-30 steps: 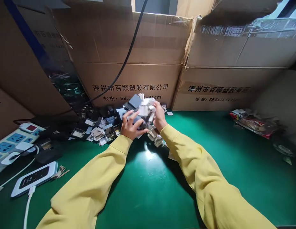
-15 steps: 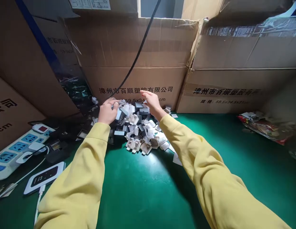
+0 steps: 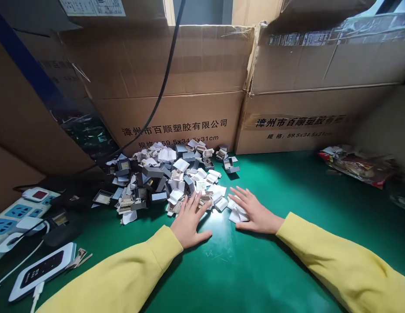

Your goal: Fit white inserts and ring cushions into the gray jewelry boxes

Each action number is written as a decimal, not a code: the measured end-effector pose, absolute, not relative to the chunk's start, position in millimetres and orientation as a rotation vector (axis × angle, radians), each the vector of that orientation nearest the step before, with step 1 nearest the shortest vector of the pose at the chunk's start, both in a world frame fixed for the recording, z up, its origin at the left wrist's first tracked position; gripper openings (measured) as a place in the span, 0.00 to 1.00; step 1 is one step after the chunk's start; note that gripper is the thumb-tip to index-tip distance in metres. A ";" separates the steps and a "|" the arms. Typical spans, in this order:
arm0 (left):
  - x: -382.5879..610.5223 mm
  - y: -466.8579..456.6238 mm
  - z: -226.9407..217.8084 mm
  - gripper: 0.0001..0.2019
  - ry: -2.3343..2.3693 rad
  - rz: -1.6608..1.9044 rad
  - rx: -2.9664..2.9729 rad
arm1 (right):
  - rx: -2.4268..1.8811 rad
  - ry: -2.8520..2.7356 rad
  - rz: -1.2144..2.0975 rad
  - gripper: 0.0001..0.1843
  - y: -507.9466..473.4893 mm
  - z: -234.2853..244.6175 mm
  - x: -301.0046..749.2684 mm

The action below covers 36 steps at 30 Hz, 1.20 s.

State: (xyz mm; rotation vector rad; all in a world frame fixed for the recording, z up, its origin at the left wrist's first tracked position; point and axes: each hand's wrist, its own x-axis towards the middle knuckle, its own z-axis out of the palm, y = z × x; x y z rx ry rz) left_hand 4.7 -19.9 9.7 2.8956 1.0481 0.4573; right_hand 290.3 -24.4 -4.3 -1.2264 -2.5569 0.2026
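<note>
A heap of small grey and white box-like pieces (image 3: pixel 156 171) lies on the green tabletop against the cardboard. My left hand (image 3: pixel 190 221) is open at the front edge of the heap, fingers spread and fingertips touching or just over the nearest pieces. To its right, my right hand (image 3: pixel 254 213) is open too, its fingers spread over a few white folded pieces (image 3: pixel 236 211). What lies under its palm is hidden. One grey open piece (image 3: pixel 230 165) sits apart at the heap's right side.
Large cardboard boxes (image 3: pixel 169 113) wall off the back. At left are a power strip (image 3: pixel 18 217) with plugs and a white device (image 3: pixel 42 269) on a cable. A black cable (image 3: pixel 163 82) hangs down behind the heap. A shiny packet (image 3: pixel 355 165) lies at far right.
Both hands have come back from the rear of the heap to its front edge, the right one also farther right. The heap looks more spread out, and the view has shifted slightly.
</note>
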 end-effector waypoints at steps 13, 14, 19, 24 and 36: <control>51.0 58.5 2.5 0.30 1.246 0.996 2.756 | -0.993 -2.120 0.090 0.29 106.5 5.2 227.0; 51.0 55.9 3.3 0.31 1.230 0.996 2.776 | -0.967 -2.118 0.028 0.28 108.7 7.7 236.7; 50.7 45.0 7.1 0.27 1.076 0.978 2.900 | -1.340 -1.609 -0.147 0.21 141.8 6.4 307.8; 62.8 40.6 11.0 0.17 0.627 0.998 3.027 | -1.701 -1.807 0.007 0.17 186.2 -9.7 343.0; 95.9 39.9 6.1 0.10 0.309 0.743 2.918 | -1.402 -1.680 0.448 0.22 216.1 -11.8 318.7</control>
